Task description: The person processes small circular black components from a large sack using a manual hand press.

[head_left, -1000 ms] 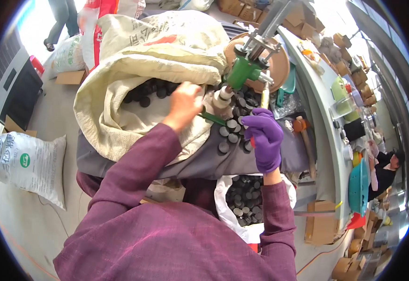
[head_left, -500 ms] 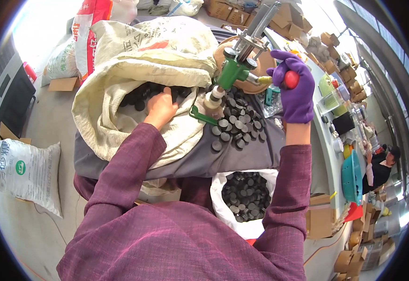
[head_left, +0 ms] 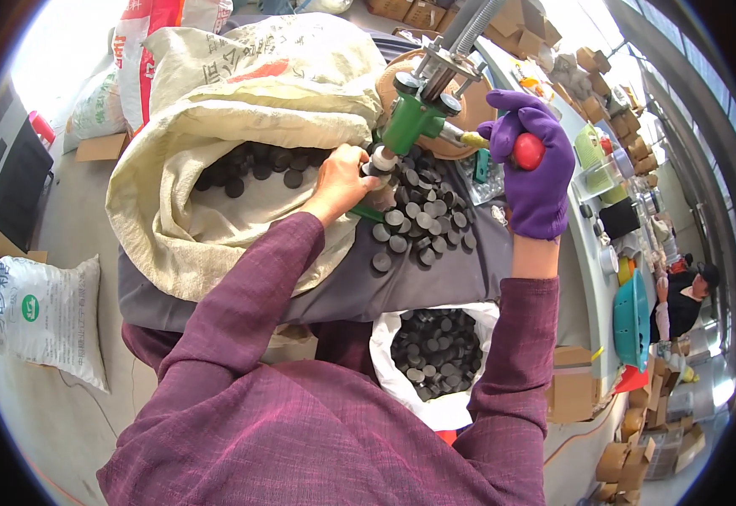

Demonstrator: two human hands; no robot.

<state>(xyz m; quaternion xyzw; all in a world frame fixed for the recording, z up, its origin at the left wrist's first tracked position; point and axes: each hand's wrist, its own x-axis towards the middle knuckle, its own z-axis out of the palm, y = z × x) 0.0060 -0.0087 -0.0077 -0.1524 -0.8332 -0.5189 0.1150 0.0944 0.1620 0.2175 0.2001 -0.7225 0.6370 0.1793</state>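
Observation:
My bare left hand is at the small green hand press, its fingertips pinched together by the white cylindrical die. What they hold, if anything, is hidden. In a purple glove, my right hand wraps round the red ball knob on the press lever. Left of the press, an open cream woven sack has black round discs inside. More black discs lie in a loose heap on the grey cloth to the right of the die.
Below the cloth-covered table, a white bag holds many black discs. A full white sack stands on the floor at left. A long side table with a teal basket runs along the right, where another person sits. Cardboard boxes are stacked nearby.
My left hand has come out of the sack and moved right to the press die, its fingers now pinched there. The gloved right hand stays on the knob. The view has shifted slightly.

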